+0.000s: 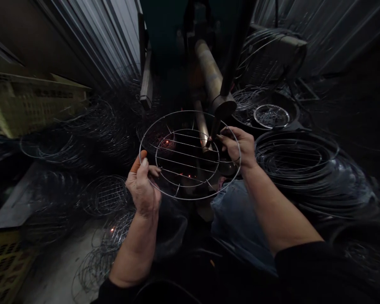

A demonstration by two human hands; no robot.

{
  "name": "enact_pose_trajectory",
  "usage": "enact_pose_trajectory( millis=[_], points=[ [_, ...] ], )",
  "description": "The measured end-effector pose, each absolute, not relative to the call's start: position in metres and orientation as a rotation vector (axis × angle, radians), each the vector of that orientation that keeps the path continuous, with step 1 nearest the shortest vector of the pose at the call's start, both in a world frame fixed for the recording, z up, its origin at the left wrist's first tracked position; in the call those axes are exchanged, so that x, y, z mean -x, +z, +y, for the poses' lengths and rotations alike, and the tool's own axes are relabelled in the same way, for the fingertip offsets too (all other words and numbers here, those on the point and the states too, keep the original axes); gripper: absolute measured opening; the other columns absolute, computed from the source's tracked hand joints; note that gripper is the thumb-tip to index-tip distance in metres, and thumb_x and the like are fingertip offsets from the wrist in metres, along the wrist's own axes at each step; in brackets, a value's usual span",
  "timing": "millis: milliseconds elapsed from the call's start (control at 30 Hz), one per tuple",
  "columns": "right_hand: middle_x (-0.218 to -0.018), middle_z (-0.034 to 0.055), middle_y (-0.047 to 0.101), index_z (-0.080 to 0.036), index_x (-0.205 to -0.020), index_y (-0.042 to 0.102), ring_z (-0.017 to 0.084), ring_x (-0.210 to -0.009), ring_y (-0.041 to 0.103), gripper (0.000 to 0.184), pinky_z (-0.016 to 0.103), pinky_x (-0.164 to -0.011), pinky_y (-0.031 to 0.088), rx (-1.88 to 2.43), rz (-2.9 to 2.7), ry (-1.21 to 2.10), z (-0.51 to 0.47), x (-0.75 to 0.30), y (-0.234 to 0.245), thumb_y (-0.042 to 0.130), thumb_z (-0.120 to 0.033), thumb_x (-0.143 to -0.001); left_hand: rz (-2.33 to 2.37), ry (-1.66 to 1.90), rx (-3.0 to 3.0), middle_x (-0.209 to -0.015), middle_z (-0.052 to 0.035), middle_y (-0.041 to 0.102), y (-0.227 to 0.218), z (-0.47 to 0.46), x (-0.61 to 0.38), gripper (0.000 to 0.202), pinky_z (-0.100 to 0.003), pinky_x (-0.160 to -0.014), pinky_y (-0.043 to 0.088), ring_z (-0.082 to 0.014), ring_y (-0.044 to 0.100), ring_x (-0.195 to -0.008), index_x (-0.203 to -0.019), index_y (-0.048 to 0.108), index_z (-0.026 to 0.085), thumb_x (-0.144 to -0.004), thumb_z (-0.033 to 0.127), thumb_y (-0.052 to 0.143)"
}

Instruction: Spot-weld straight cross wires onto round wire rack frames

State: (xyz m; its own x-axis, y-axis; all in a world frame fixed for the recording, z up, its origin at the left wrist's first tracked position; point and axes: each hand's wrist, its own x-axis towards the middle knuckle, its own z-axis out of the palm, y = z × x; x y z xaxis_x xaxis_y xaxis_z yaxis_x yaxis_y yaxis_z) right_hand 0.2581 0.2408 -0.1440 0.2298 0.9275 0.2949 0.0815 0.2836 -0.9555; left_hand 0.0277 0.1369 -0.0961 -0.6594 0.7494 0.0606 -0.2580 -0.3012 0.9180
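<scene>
A round wire rack [186, 172] is held out in front of me. It has a large outer ring, a smaller inner ring and several parallel cross wires. My left hand [143, 183] grips the outer ring at its left side, thumb on top; an orange cover is on one finger. My right hand [237, 145] is closed at the ring's right side, its fingertips close to the welding machine's electrode [213, 135]; what exactly they pinch is hard to make out. The rack's right part lies by the lower metal arm [202, 126]. Small orange sparks glow behind and below the wires.
Above the rack juts the machine's thick cylindrical arm [210, 69]. Stacked wire rings [291, 169] stand at right, behind them a basin [296, 112] with small rings. Finished-looking racks [110, 196] lie at lower left, and yellow crates [34, 101] stand at left.
</scene>
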Motion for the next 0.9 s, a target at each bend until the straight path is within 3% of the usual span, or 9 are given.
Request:
enact_pose_trajectory(
  millis=[100,167,233,400,567,733,900],
  points=[
    [-0.066,0.0002,0.061,-0.017,-0.087,0.071,0.013,-0.05,0.051,0.034,0.023,-0.045,0.04,1.032,-1.152,1.022,0.215,-0.276,-0.148,0.083,-0.034,-0.06,1.278,2.083,-0.674,-0.074,-0.002,0.064,-0.097,0.154,-0.004,0.03,-0.025,-0.07,0.044,-0.011,0.058,-0.07,-0.098,0.069,0.015,-0.074,0.033,0.067],
    [-0.079,0.0049,0.066,-0.017,-0.088,0.072,0.018,-0.062,0.059,0.038,0.025,-0.051,0.048,0.978,-1.103,1.139,0.193,-0.283,-0.148,0.087,-0.029,-0.055,1.258,2.049,-0.727,-0.083,-0.0043,0.065,-0.093,0.176,0.013,0.031,-0.025,-0.067,0.043,-0.0114,0.059,-0.073,-0.099,0.068,0.016,-0.075,0.035,0.067],
    [-0.083,0.0064,0.067,-0.018,-0.086,0.073,0.018,-0.061,0.059,0.035,0.026,-0.047,0.048,0.973,-1.046,1.158,0.173,-0.282,-0.146,0.088,-0.028,-0.056,1.238,1.953,-0.782,-0.085,-0.0068,0.066,-0.084,0.2,0.024,0.03,-0.026,-0.064,0.044,-0.0136,0.059,-0.072,-0.096,0.068,0.015,-0.075,0.036,0.069],
    [-0.065,0.0025,0.06,-0.018,-0.077,0.073,0.014,-0.048,0.05,0.025,0.022,-0.039,0.038,1.02,-0.936,1.0,0.154,-0.265,-0.141,0.086,-0.032,-0.061,1.293,1.645,-1.002,-0.057,-0.0027,0.058,-0.063,0.221,0.019,0.02,-0.024,-0.056,0.042,-0.0133,0.056,-0.06,-0.083,0.072,0.014,-0.071,0.031,0.072],
    [-0.05,-0.0015,0.05,-0.015,-0.076,0.071,0.011,-0.041,0.042,0.03,0.021,-0.037,0.031,1.067,-0.834,0.853,0.173,-0.261,-0.14,0.085,-0.037,-0.062,1.331,1.618,-0.957,-0.046,0.0007,0.052,-0.067,0.173,0.001,0.034,-0.019,-0.039,0.021,-0.0049,0.037,-0.038,-0.098,0.073,0.008,-0.068,0.022,0.069],
    [-0.055,-0.0018,0.054,-0.015,-0.073,0.069,0.01,-0.037,0.04,0.03,0.021,-0.035,0.028,1.03,-0.812,0.822,0.199,-0.254,-0.14,0.084,-0.036,-0.057,1.333,1.747,-0.796,-0.037,0.0087,0.033,-0.078,0.138,-0.012,0.032,-0.019,-0.046,0.034,-0.0056,0.039,-0.04,-0.097,0.073,0.007,-0.068,0.018,0.068],
    [-0.054,-0.0032,0.051,-0.017,-0.075,0.069,0.011,-0.043,0.043,0.021,0.022,-0.039,0.033,1.02,-0.919,0.682,0.219,-0.245,-0.146,0.077,-0.034,-0.066,1.376,1.834,-0.763,-0.043,0.0063,0.043,-0.079,0.134,-0.019,0.027,-0.019,-0.046,0.034,-0.0035,0.036,-0.04,-0.094,0.074,0.009,-0.068,0.016,0.068]
  ],
)
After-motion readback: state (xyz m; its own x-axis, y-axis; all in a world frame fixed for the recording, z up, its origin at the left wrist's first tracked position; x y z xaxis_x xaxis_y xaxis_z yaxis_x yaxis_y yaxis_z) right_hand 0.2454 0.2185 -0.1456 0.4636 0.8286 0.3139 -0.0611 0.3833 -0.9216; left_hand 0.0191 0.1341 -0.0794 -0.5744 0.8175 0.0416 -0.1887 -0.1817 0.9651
